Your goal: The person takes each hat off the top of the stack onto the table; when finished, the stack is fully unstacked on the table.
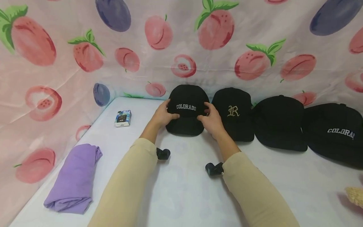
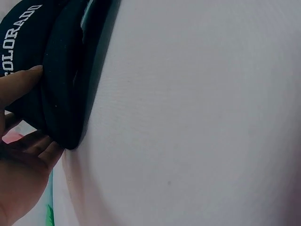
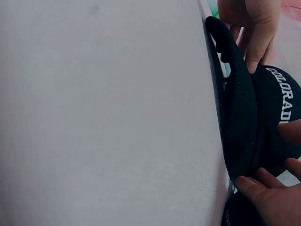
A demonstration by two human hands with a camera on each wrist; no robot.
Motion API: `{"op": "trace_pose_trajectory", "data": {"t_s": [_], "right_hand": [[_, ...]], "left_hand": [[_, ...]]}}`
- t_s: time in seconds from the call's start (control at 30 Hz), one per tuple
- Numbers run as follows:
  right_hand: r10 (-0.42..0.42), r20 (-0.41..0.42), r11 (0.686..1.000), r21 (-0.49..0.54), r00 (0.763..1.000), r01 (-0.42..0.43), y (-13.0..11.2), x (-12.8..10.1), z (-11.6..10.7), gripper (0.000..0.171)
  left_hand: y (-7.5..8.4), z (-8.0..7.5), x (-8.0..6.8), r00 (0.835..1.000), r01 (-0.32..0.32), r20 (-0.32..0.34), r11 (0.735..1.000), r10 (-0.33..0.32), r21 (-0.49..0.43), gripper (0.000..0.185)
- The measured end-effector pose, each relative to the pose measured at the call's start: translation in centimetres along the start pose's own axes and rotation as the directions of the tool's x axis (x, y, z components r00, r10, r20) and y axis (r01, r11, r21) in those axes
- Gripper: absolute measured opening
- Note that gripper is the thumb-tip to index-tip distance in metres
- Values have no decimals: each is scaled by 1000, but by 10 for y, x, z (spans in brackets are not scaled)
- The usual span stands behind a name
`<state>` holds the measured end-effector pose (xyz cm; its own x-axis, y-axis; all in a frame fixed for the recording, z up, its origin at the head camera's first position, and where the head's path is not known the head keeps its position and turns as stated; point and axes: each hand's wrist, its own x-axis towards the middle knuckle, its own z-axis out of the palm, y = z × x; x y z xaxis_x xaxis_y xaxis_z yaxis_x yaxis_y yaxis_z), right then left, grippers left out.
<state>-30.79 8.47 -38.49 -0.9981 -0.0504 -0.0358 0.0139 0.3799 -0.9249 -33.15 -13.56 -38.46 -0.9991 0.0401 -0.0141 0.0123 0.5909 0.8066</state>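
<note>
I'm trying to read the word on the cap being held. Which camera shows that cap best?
The head view: the COLORADO cap shows whole, lettering readable, left hand and right hand gripping its sides. The wrist views show only its brim edge and part of the lettering, sideways.

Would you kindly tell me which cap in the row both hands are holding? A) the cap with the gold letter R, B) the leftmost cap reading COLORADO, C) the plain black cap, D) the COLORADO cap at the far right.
B: the left hand and right hand grip the sides of the leftmost COLORADO cap, beside the R cap.
</note>
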Motion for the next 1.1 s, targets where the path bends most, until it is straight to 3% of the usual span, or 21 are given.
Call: {"op": "trace_pose_trajectory", "data": {"t_s": [0.3, 0.63, 1.1], "right_hand": [[7, 9, 999, 31, 1000, -7, 2, -10, -6, 67], [-21, 47, 1000, 21, 999, 20, 6, -23, -6, 47], [-67, 154, 997, -34, 986, 73, 10, -45, -18, 40]], "left_hand": [[1, 4, 0, 1000, -2, 6, 1000, 2, -20, 86], [1, 9, 0, 1000, 6, 27, 1000, -6, 2, 84], [-4, 10, -12, 999, 0, -51, 1000, -1, -6, 75]]}}
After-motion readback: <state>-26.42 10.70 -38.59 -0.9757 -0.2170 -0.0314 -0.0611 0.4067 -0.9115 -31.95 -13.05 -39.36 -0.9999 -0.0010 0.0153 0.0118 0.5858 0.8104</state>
